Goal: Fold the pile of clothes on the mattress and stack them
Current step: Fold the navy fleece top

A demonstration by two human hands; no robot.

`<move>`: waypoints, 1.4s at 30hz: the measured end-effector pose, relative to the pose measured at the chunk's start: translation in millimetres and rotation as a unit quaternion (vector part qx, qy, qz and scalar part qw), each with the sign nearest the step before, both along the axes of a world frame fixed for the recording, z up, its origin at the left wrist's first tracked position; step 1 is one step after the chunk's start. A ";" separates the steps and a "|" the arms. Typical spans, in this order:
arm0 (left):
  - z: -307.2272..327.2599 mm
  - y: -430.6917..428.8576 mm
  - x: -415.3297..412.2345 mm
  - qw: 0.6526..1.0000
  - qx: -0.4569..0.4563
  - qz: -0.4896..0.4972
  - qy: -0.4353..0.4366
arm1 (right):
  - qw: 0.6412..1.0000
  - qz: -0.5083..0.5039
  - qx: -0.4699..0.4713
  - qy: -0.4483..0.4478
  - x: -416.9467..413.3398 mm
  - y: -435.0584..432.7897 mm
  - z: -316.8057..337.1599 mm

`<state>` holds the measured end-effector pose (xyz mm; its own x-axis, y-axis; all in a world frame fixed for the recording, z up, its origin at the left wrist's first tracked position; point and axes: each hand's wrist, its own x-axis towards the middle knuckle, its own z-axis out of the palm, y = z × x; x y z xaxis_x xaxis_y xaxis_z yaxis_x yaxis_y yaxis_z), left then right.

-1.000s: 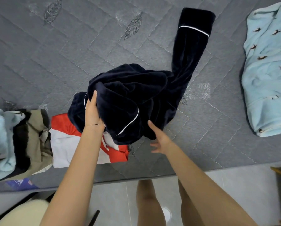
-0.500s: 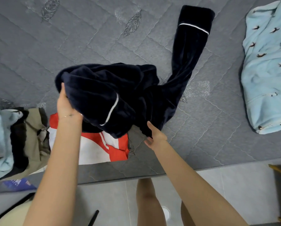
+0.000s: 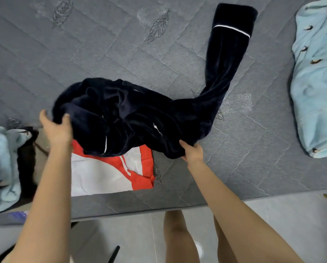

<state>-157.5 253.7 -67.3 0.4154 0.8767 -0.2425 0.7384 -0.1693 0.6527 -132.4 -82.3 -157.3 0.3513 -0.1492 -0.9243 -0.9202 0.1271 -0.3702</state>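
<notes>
A person stands at the edge of a grey quilted mattress (image 3: 102,54) and holds a dark navy garment (image 3: 139,114) with both hands, seen from a camera on the head. The left hand (image 3: 56,128) grips the bunched left end of the garment, thumb and fingers curled round the fabric. The right hand (image 3: 192,151), well apart from the left, grips the garment's near edge, its fingers tucked under the cloth. The body of the garment is crumpled between the two hands and lies partly over a folded red and white piece of clothing (image 3: 105,173), which rests flat on the mattress near its front edge. One long part of the navy garment, crossed by a thin white stripe (image 3: 231,31) near its end, stretches away across the mattress to the upper right. More white piping shows on the bunched part. At the far left edge lies a heap of clothes (image 3: 3,149) in pale blue, black and tan. At the right edge lies a pale blue garment (image 3: 318,82) printed with small dark figures, well apart from the navy one. Below the mattress, the person's bare legs (image 3: 177,238) stand on a pale tiled floor (image 3: 291,215).
</notes>
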 end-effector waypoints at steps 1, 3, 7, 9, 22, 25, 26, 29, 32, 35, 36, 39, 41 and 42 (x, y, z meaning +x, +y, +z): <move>-4.7 -10.4 0.5 0.992 0.070 -0.085 0.055 | 0.999 0.006 -0.022 -0.026 4.3 1.9 3.0; -9.7 -41.4 5.8 0.935 0.182 -0.284 0.109 | 0.997 0.016 -0.045 -0.067 12.4 4.2 12.1; -24.2 -88.2 32.8 0.840 0.227 -0.474 0.136 | 0.980 0.060 -0.080 -0.173 18.8 -5.0 25.3; -28.6 -96.4 55.1 0.846 0.206 -0.474 0.132 | 0.959 0.110 -0.099 -0.241 19.8 -14.4 30.3; -4.7 -98.3 154.8 0.779 0.195 -0.568 0.181 | 0.973 0.160 0.019 -0.163 39.6 -91.7 68.7; 24.7 -102.8 151.9 0.845 0.156 -0.500 0.108 | 0.933 0.300 -0.029 -0.197 40.6 -86.6 84.0; 36.2 -101.7 148.5 0.857 0.150 -0.482 0.099 | 0.917 0.325 -0.058 -0.224 41.3 -81.6 90.2; 71.7 -93.0 133.0 0.862 0.169 -0.473 0.074 | 0.886 0.324 -0.121 -0.309 51.4 -75.5 117.7; 112.1 -79.7 115.2 0.860 0.204 -0.467 0.018 | 0.881 0.290 -0.109 -0.357 70.8 -80.8 152.5; 154.5 -68.2 97.9 0.851 0.247 -0.463 0.004 | 0.888 0.247 -0.086 -0.379 87.4 -85.9 190.4; 169.5 -65.5 92.0 0.850 0.255 -0.462 -0.001 | 0.889 0.238 -0.076 -0.385 91.1 -85.2 203.2; 215.6 -64.8 77.6 0.872 0.241 -0.422 -0.057 | 0.885 0.223 -0.042 -0.406 95.1 -75.1 241.6; 245.0 -72.9 69.0 0.894 0.209 -0.379 -0.117 | 0.880 0.227 -0.024 -0.416 94.1 -67.5 267.0; 259.2 -78.4 64.9 0.902 0.197 -0.355 -0.149 | 0.879 0.227 -0.011 -0.419 93.9 -65.0 279.3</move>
<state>-92.6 175.4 191.9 0.9012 0.3579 0.2445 0.1547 -0.7925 0.5900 -38.5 -147.2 122.0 0.9351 0.1679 -0.3120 -0.2778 -0.1991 -0.9398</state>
